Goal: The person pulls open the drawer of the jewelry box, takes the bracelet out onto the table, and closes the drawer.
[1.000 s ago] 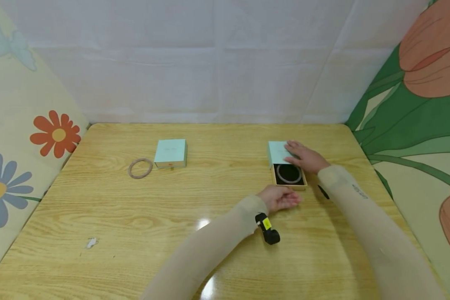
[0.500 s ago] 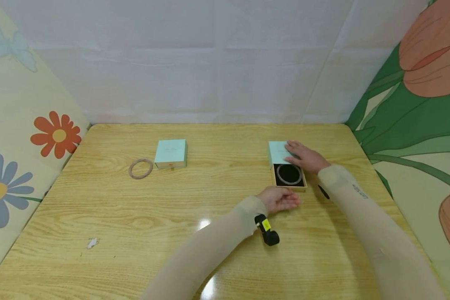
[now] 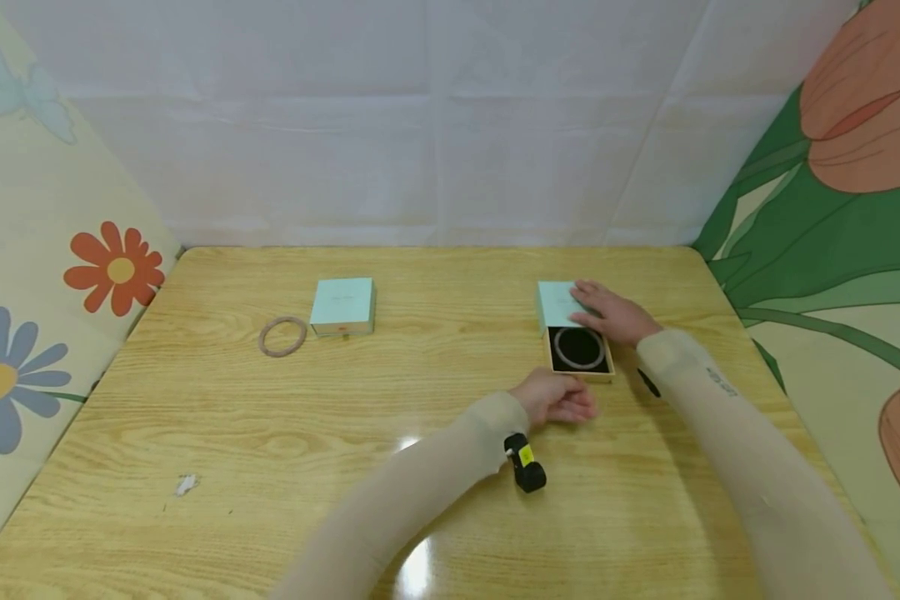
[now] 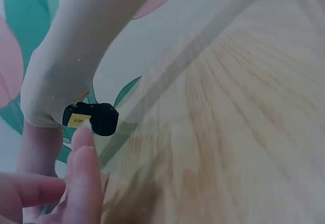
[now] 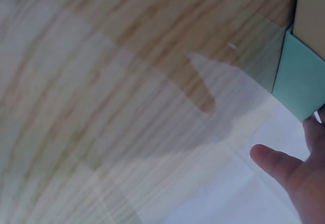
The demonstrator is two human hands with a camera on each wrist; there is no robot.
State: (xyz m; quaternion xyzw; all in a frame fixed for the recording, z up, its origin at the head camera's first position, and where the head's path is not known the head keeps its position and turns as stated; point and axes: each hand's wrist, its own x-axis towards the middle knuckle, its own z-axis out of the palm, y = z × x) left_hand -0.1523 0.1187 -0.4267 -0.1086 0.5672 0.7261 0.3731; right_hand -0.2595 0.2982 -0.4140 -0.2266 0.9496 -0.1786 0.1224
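Note:
On the right of the table, a light-blue drawer-style gift box (image 3: 555, 302) stands with its tray (image 3: 611, 367) pulled out towards me. A greyish-pink bangle (image 3: 558, 353) lies on the tray's black lining. My right hand (image 3: 617, 317) rests on the box's top with fingers spread; in the right wrist view, its fingers (image 5: 277, 163) show by the box's corner. At the tray's front edge is my left hand (image 3: 557, 397), its fingers loosely bent and pointing right. The left wrist view shows those fingers (image 4: 84, 183) with nothing between them.
A second light-blue box (image 3: 342, 302), its tray pushed in, stands left of centre. Beside it a similar bangle (image 3: 263, 345) lies on the wooden table (image 3: 285, 433). A small white patch (image 3: 187, 484) marks the front left. A white cloth (image 3: 435, 125) hangs behind.
My left hand has shifted very slightly left and its fingers have bent a little more. The right hand, both boxes and both bangles stay in place.

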